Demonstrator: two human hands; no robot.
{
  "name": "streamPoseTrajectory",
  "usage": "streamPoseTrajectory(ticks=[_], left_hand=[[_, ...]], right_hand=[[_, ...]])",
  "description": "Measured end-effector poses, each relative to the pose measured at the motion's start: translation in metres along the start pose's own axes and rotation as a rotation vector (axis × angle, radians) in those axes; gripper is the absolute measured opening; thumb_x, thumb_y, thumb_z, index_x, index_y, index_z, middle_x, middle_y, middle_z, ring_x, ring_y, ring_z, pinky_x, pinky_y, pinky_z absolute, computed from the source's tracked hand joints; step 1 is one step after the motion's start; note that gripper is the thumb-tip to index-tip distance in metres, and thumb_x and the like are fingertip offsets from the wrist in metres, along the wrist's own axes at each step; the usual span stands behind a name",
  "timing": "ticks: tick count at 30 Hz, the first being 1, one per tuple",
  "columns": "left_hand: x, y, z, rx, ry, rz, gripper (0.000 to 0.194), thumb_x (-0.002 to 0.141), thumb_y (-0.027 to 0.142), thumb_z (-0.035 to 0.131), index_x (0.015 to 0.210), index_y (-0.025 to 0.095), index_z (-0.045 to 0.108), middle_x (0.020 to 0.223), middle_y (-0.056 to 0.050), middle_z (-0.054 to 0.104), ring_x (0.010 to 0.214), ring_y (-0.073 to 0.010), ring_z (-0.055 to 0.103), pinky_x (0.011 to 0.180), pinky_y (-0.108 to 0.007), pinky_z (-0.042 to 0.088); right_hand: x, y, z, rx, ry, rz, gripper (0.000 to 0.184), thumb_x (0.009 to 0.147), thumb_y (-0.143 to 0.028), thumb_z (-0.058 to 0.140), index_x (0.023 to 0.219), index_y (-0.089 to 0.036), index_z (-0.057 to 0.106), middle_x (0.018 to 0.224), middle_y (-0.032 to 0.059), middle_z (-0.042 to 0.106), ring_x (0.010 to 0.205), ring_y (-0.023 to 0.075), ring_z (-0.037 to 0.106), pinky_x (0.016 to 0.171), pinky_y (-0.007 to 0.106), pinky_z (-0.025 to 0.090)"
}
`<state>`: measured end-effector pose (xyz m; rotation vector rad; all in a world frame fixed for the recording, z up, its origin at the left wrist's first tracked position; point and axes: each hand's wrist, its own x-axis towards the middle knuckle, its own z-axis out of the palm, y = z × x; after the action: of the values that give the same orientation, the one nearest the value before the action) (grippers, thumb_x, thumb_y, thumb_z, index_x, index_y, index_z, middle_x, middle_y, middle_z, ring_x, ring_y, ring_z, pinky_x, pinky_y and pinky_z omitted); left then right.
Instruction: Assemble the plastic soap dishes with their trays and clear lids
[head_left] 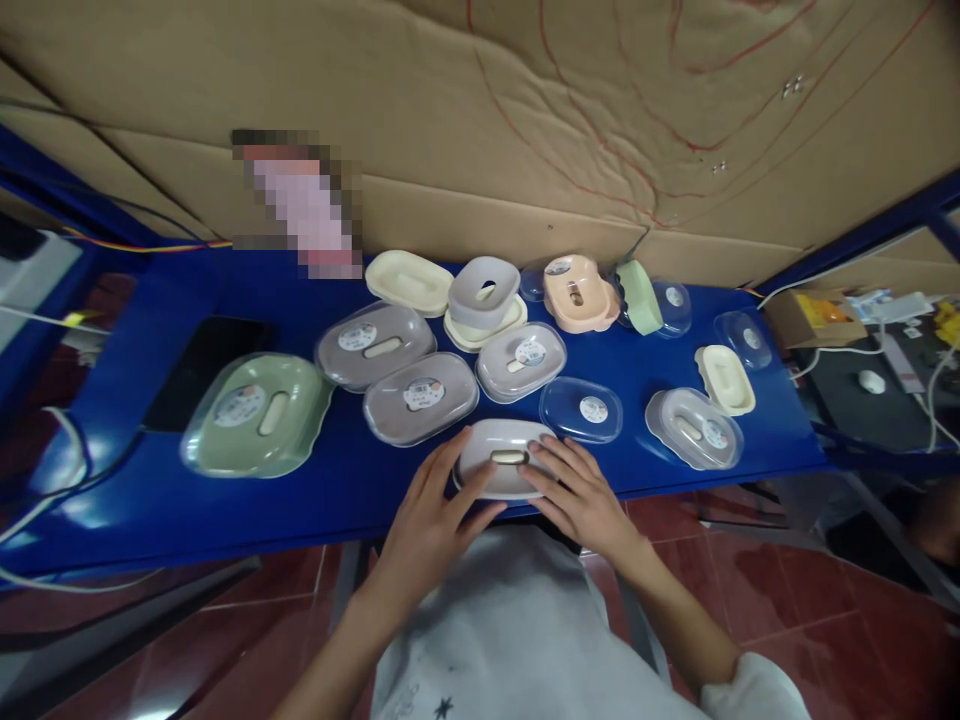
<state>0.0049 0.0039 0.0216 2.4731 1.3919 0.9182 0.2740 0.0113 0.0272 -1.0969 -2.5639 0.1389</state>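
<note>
A pale grey oval soap dish [491, 484] with a cream oblong piece [508, 457] at its centre lies near the front edge of the table. My left hand [431, 515] grips its left side, with one finger reaching inward beside the cream piece. My right hand [581, 495] holds the right side, its fingers over the rim and inside the dish. Both thumbs are low at the near side. Just behind my right hand is a loose clear lid [574, 410] with a round label. The dish's underside is hidden.
Lidded grey dishes [397, 425] stand behind my left hand, a lidded green dish [285, 440] farther left. Cream [409, 280], peach [581, 290] and green [637, 300] dishes line the back. Another lidded dish [667, 425] sits right. A cardboard wall [450, 100] rises behind the blue table [300, 510].
</note>
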Motion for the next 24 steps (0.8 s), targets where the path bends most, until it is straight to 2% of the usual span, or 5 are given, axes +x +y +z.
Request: streamPoseTrajectory(ticks=[6,10,14,17,24], left_hand=[[-0.024,-0.006,0.002,0.013,0.045,-0.017,0.049,0.097,0.021,0.075,0.142,0.023,0.059,0.162,-0.022,0.046,0.145,-0.0375,0.056,0.107,-0.055,0.06],[-0.03,-0.006,0.002,-0.005,0.056,-0.062,0.053,0.095,0.021,0.078,0.144,0.024,0.059,0.164,-0.022,0.044,0.145,-0.0383,0.056,0.108,-0.056,0.059],[-0.025,-0.003,-0.003,-0.089,0.036,-0.144,0.046,0.096,0.024,0.076,0.14,0.027,0.061,0.168,-0.018,0.039,0.149,-0.038,0.052,0.112,-0.058,0.056],[-0.022,-0.003,-0.004,-0.142,0.016,-0.206,0.045,0.098,0.029,0.074,0.141,0.029,0.06,0.167,-0.015,0.043,0.147,-0.0352,0.054,0.115,-0.056,0.054],[-0.01,-0.003,0.008,-0.169,-0.021,-0.256,0.088,0.094,0.053,0.076,0.167,0.03,0.03,0.151,-0.016,0.059,0.137,-0.0356,0.061,0.109,-0.055,0.056]], right_hand=[[0.004,-0.012,0.01,0.029,-0.031,-0.104,0.041,0.107,-0.017,0.055,0.146,-0.023,0.064,0.155,0.0053,0.062,0.156,0.0237,0.045,0.132,0.05,0.034],[0.006,0.003,0.003,0.102,-0.069,-0.11,0.046,0.11,-0.027,0.055,0.155,-0.028,0.055,0.163,0.0041,0.054,0.158,0.0231,0.041,0.132,0.052,0.034],[0.0,0.046,-0.013,-0.008,0.064,0.365,0.073,0.106,-0.049,0.062,0.17,-0.031,0.032,0.173,0.0106,0.039,0.161,0.0361,0.033,0.129,0.068,0.032],[-0.004,0.062,-0.023,0.002,0.094,0.586,0.076,0.102,-0.059,0.064,0.168,-0.031,0.037,0.172,0.0147,0.039,0.157,0.0411,0.041,0.124,0.071,0.038],[0.01,-0.001,-0.019,0.221,0.004,0.288,0.066,0.105,-0.047,0.064,0.166,-0.04,0.038,0.174,0.0098,0.035,0.156,0.0341,0.043,0.12,0.06,0.047]])
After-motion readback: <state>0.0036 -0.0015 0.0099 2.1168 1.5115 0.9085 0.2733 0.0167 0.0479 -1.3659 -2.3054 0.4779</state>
